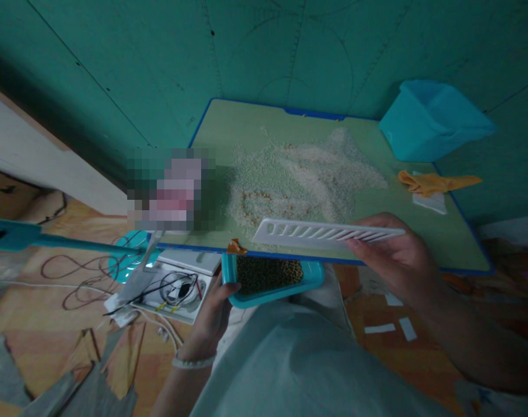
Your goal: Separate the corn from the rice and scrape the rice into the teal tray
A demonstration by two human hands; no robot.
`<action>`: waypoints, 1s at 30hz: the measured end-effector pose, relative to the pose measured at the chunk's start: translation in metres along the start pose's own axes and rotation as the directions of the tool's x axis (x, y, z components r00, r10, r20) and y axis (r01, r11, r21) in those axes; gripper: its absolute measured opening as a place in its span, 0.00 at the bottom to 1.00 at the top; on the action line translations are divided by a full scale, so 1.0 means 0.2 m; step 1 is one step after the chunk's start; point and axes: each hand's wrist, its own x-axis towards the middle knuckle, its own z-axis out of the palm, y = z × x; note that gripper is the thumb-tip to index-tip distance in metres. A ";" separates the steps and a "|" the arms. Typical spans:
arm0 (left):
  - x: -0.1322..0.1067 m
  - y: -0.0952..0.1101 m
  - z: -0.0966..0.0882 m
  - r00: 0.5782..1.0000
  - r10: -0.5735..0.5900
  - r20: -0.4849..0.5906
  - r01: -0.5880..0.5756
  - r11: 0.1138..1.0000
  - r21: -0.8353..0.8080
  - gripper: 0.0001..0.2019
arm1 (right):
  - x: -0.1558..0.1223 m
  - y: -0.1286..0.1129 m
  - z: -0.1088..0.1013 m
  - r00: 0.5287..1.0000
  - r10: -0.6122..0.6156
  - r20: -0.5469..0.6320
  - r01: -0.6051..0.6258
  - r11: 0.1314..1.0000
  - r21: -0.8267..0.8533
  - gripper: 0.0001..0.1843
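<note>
My left hand (217,313) grips the left end of a teal plastic tub (270,297), its thumb over the rim. Dark and tan beans (268,273) fill the tub's bottom; it sits just below the table's front edge. In my right hand (396,252) is a white slotted plastic strip (305,236), pinched at its right end and reaching left above the front of the table (411,246). Behind the strip, pale grains like rice (328,168) lie spread and heaped, with some yellow-tan beans (266,196) scattered among them.
A teal bin (420,124) stands at the table's back right. An orange cloth (433,182) lies over a white piece near the right edge. Left, a blurred-out object (177,191) borders the table. Cables in a white box (181,289) are below. A green wall is behind.
</note>
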 end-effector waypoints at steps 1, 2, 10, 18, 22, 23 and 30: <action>0.00 0.00 0.00 1.000 0.009 0.003 -0.009 1.000 0.006 0.32 | -0.01 0.00 0.00 1.000 -0.008 0.016 0.008 1.000 -0.007 0.02; 0.00 0.00 0.00 1.000 0.016 0.006 -0.016 1.000 0.011 0.32 | -0.02 0.00 -0.01 0.999 -0.013 0.031 0.013 1.000 -0.013 0.02; 0.01 -0.01 -0.01 0.999 0.005 0.035 -0.007 0.999 0.048 0.31 | -0.05 0.05 0.01 1.000 0.000 -0.028 -0.003 0.995 -0.098 0.02; 0.00 0.00 0.00 1.000 -0.002 0.010 0.001 0.999 0.053 0.31 | 0.03 0.07 0.02 0.994 -0.014 -0.111 0.005 0.997 -0.082 0.04; 0.00 0.01 0.01 1.000 -0.001 -0.004 0.001 0.999 0.053 0.31 | 0.07 0.09 0.00 0.987 -0.001 -0.160 -0.002 1.000 -0.019 0.06; 0.00 0.02 0.02 1.000 -0.001 -0.007 0.002 0.999 0.051 0.31 | 0.08 0.09 0.00 0.988 0.015 -0.154 -0.017 1.000 -0.013 0.07; -0.01 0.01 0.02 0.999 0.004 0.044 -0.005 1.000 0.019 0.29 | 0.08 0.07 0.01 0.998 0.025 -0.052 -0.025 1.000 0.006 0.04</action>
